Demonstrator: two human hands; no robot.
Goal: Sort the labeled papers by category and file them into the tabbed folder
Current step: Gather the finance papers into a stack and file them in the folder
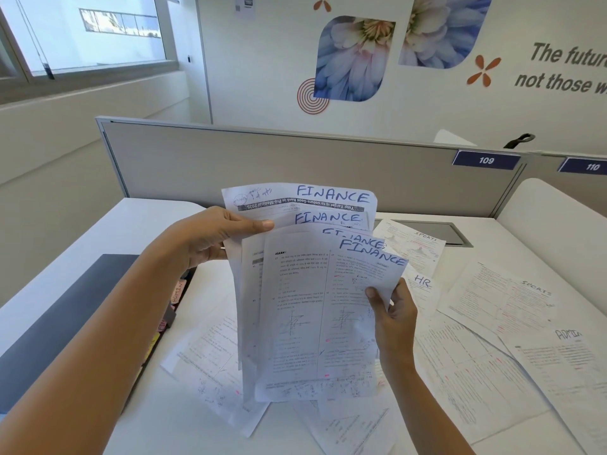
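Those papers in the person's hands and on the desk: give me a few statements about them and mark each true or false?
1. Both hands hold the fanned FINANCE sheets. True: the left hand grips their upper left edge, the right hand their right edge.
2. The held sheets are marked SPORTS. False: every label showing on them reads FINANCE.
3. A sheet marked HR lies on the desk. True.
4. The tabbed folder lies to the person's right. False: it lies on the left.
5. Both SPORTS sheets are filed in the folder. False: they lie loose on the desk.
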